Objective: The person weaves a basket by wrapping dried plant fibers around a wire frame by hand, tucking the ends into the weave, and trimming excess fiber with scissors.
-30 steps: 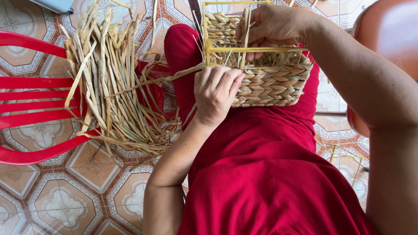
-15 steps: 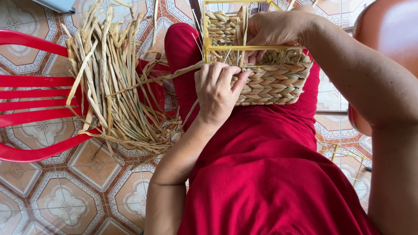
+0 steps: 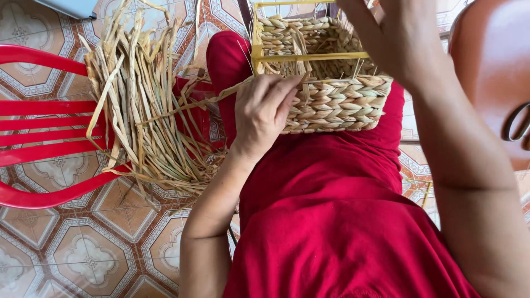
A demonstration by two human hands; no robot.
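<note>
A half-woven basket is being balanced on the lap, near the knees. A straw strand is being pinched by the left hand at its near-left corner. The right hand is being held over the far rim, grip can't be made out. More straw is being kept on a red chair.

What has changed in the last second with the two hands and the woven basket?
The left hand slid up the basket's near woven wall to its rim, fingers now pinching a straw strand. The right hand lifted a little at the far rim. The basket stayed on the lap; the straw bundle stayed on the red chair.
</note>
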